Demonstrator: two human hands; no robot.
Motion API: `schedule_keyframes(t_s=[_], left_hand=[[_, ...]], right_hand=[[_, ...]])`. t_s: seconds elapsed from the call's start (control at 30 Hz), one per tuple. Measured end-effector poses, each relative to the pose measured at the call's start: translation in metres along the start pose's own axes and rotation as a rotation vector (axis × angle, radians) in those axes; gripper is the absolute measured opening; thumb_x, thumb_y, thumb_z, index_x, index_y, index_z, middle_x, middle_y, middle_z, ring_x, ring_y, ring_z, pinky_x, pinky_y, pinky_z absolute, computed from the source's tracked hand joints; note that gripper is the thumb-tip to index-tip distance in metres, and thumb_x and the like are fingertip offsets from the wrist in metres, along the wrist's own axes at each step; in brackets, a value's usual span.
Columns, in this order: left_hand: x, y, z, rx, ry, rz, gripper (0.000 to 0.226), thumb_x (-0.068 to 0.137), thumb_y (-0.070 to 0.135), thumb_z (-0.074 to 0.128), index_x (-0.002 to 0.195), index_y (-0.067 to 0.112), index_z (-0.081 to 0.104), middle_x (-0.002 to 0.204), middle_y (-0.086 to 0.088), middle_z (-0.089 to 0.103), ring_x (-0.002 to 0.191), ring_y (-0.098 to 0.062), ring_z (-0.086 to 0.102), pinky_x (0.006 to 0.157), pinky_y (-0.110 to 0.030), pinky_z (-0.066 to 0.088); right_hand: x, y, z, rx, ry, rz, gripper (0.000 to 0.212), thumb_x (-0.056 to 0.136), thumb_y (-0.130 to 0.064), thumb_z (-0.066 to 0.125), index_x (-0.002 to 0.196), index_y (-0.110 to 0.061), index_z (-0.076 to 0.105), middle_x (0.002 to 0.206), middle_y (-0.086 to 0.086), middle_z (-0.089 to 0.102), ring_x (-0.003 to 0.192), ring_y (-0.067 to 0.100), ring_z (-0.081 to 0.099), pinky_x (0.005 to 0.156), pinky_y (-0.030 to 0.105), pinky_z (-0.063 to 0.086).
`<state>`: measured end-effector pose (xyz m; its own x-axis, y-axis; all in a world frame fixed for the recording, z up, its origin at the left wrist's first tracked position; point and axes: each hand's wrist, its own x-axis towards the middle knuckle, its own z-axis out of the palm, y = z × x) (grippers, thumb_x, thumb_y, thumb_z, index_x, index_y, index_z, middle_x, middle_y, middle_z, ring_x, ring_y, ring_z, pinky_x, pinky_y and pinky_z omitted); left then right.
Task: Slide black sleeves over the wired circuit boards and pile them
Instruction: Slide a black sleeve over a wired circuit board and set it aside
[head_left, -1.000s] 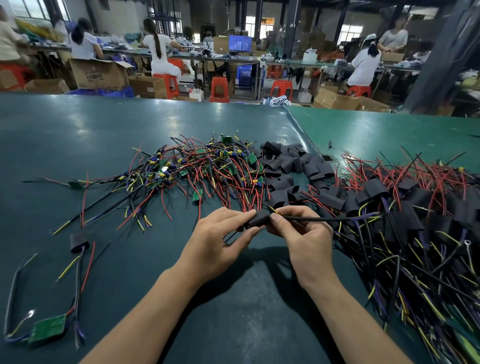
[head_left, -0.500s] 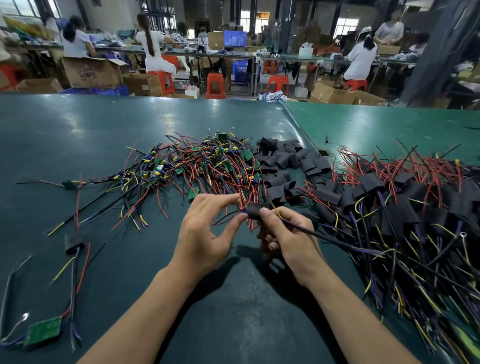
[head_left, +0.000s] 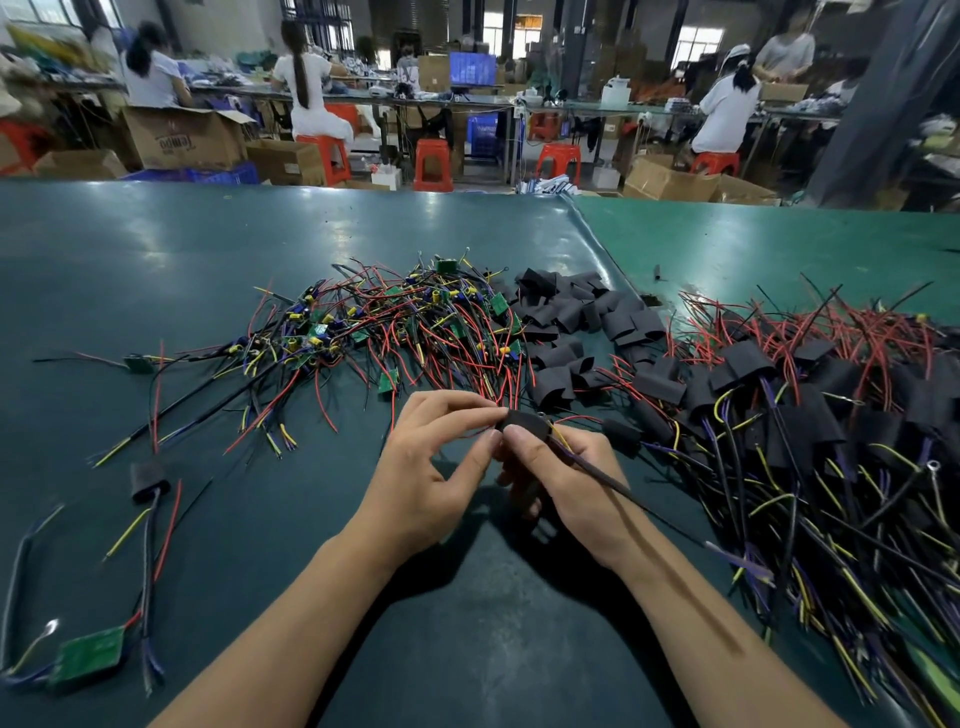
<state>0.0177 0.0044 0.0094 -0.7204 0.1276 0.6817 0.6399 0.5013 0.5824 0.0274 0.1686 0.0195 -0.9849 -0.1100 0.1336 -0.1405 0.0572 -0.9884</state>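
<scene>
A bare green board (head_left: 88, 656) lies flat on the smooth mat (head_left: 156, 270); thin glossy wires (head_left: 395, 332) tangle beyond. Left hand (head_left: 431, 467) and right hand (head_left: 566, 483) both pinch a matte black sleeve (head_left: 522, 422) above the mat, floppy sleeved boards (head_left: 789, 415) heaped rightward

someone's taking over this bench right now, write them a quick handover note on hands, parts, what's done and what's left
Left hand: pinches the black sleeve at its left end.
Right hand: thumb on the same sleeve, grip around its wire bundle, which trails right.
Parts: bare wired boards heaped centre-left, empty sleeves behind the hands, sleeved pile on the right.
Done: many boards sleeved and piled.
Left: seat this sleeve, add it to the right pile, then work through the bare heap and the loose green board near left.
</scene>
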Motion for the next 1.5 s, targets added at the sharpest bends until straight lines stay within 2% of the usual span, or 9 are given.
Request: schedule_keyframes(t_s=[0.1,0.23,0.33,0.57,0.9,1.1,1.23,1.33,1.5], left_hand=[[0.001,-0.002,0.000,0.054,0.014,0.009,0.026,0.092,0.019,0.062,0.115,0.013,0.072,0.114,0.003,0.064,0.112,-0.017,0.056,0.102,-0.025,0.040],[0.002,-0.005,-0.002,0.131,0.122,-0.086,0.019,0.090,0.020,0.062,0.105,0.014,0.073,0.104,0.009,0.064,0.105,-0.014,0.056,0.099,-0.017,0.037],[0.003,-0.009,-0.003,0.268,0.117,-0.172,0.019,0.088,0.022,0.063,0.101,0.013,0.074,0.103,0.004,0.068,0.104,-0.020,0.057,0.097,-0.033,0.043],[0.000,-0.022,-0.002,0.523,-0.196,-0.382,0.037,0.095,0.046,0.055,0.123,0.026,0.066,0.132,0.008,0.058,0.127,-0.018,0.039,0.099,-0.030,0.028],[0.004,-0.021,-0.005,0.484,0.022,-0.398,0.016,0.089,0.028,0.067,0.099,0.017,0.074,0.103,0.002,0.071,0.105,-0.027,0.056,0.089,-0.038,0.042],[0.008,-0.036,-0.017,0.781,-0.047,-0.655,0.037,0.095,0.040,0.054,0.123,0.016,0.060,0.120,-0.010,0.059,0.114,-0.031,0.047,0.094,-0.040,0.037],[0.010,-0.038,-0.014,0.682,-0.048,-0.641,0.028,0.098,0.021,0.051,0.124,0.015,0.060,0.114,-0.011,0.064,0.109,-0.031,0.055,0.091,-0.040,0.042],[0.010,-0.037,-0.014,0.462,0.084,-0.622,0.035,0.097,0.009,0.048,0.131,0.013,0.055,0.112,-0.009,0.061,0.108,-0.029,0.055,0.090,-0.038,0.040],[0.002,-0.020,-0.011,0.109,0.170,-0.422,0.032,0.095,0.009,0.040,0.123,0.014,0.056,0.060,0.004,0.047,0.051,-0.017,0.042,0.057,-0.033,0.033]], right_hand=[[0.001,-0.005,-0.001,0.097,0.106,0.001,0.026,0.094,-0.026,0.065,0.076,-0.011,0.074,0.066,0.007,0.070,0.056,0.016,0.062,0.050,0.026,0.048],[0.012,-0.026,-0.033,0.595,0.385,0.001,0.032,0.096,-0.035,0.055,0.076,-0.014,0.066,0.059,-0.001,0.064,0.046,0.009,0.055,0.041,0.018,0.041],[0.014,-0.033,-0.063,0.799,0.570,-0.042,0.031,0.093,-0.051,0.054,0.091,-0.021,0.063,0.072,-0.006,0.070,0.056,0.006,0.061,0.048,0.015,0.045],[0.014,-0.008,-0.034,0.449,0.457,-0.007,0.021,0.098,-0.014,0.053,0.085,-0.009,0.067,0.062,0.003,0.064,0.044,0.013,0.052,0.038,0.020,0.038],[0.012,0.004,-0.020,0.029,0.271,0.014,0.016,0.094,-0.012,0.061,0.081,-0.012,0.071,0.063,0.002,0.066,0.046,0.011,0.053,0.038,0.021,0.039],[0.008,0.006,-0.015,-0.040,0.183,-0.040,0.018,0.093,-0.014,0.064,0.078,-0.018,0.071,0.064,0.004,0.067,0.048,0.013,0.053,0.039,0.023,0.040],[0.007,0.013,-0.009,-0.167,0.139,-0.050,0.018,0.093,-0.018,0.064,0.078,-0.025,0.072,0.064,0.003,0.067,0.048,0.012,0.055,0.041,0.027,0.043],[0.009,0.016,-0.010,-0.175,0.148,-0.059,0.017,0.093,-0.022,0.064,0.079,-0.028,0.072,0.064,0.002,0.068,0.047,0.011,0.055,0.041,0.026,0.043],[0.011,0.021,-0.010,-0.240,0.154,-0.083,0.017,0.093,-0.023,0.064,0.081,-0.033,0.071,0.064,0.000,0.067,0.045,0.011,0.053,0.042,0.028,0.046]])
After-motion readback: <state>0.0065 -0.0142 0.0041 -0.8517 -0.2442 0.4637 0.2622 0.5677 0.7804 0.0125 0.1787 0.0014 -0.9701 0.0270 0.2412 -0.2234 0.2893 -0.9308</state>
